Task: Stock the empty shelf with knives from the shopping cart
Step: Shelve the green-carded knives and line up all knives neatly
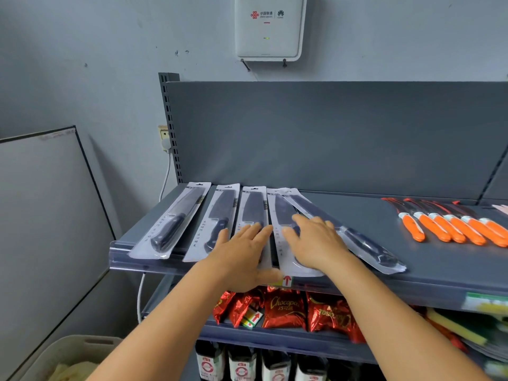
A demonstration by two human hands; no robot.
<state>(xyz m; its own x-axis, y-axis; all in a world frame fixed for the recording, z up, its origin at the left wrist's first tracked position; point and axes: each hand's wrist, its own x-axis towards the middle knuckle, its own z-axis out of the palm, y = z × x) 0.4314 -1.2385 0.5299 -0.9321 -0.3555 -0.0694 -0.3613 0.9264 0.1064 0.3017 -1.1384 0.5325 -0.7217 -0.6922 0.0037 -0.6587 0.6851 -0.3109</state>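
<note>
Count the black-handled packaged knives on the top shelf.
5, in a row at the shelf's left end: far-left knife, second, third under the left hand, fourth under the right hand, fifth angled rightward.

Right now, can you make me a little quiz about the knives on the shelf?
1. True or false: the orange-handled knives lie at the left end of the shelf.
2. How many packaged black-handled knives lie in the row?
3. Which packaged knife lies crooked across its neighbour: A the leftmost, B the rightmost?

Key: 1 false, they lie at the right. 2 five. 3 B, beside the right hand; the left hand rests flat on the middle packs.
</note>
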